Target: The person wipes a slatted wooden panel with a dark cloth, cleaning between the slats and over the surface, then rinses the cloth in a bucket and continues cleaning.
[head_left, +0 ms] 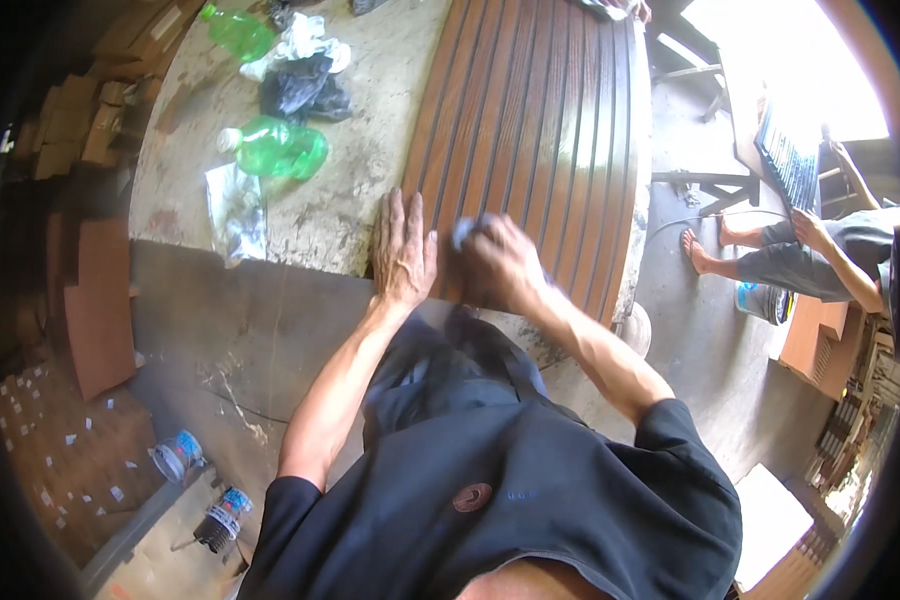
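Observation:
A brown wood-grain panel with long dark grooves lies on the worn work table. My left hand rests flat at the panel's near left corner, fingers stretched forward along its edge. Just to the right, my right hand is closed over a bluish wad of cloth pressed on the panel's near end. Motion smears that hand, and its fingers hide most of the wad.
Left on the table are two green bottles, a dark crumpled cloth, a white cloth and a stained sheet. At right another person holds a dark slatted panel. Buckets stand on the floor.

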### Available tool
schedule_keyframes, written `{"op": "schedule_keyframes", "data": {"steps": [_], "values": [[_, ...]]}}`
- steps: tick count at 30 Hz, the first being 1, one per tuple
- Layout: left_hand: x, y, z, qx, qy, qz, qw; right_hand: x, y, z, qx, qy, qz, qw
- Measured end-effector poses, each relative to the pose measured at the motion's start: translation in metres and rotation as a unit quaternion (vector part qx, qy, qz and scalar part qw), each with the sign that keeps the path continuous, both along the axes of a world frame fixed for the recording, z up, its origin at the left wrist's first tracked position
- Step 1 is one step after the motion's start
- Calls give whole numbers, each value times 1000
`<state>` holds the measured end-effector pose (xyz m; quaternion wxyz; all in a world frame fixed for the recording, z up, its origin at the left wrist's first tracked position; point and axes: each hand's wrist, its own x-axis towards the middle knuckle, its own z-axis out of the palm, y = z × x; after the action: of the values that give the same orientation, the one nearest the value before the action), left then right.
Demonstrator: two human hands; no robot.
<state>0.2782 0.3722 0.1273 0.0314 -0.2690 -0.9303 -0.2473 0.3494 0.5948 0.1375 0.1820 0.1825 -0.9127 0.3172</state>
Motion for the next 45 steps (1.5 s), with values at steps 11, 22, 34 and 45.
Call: {"op": "schedule_keyframes", "data": {"steps": [11, 22, 34, 45], "values": [[-6, 29, 5, -44, 45, -30, 998, -173, 127, -21, 14, 41, -328, 944], [0, 18, 4, -43, 19, -23, 999, 98, 63, 13, -11, -54, -203, 978], [-6, 18, 1, -50, 48, -27, 997, -80, 98, -13, 28, 20, -357, 933], [-23, 37, 4, -54, 57, -81, 994, 84, 57, 18, -6, -25, -277, 960]]}}
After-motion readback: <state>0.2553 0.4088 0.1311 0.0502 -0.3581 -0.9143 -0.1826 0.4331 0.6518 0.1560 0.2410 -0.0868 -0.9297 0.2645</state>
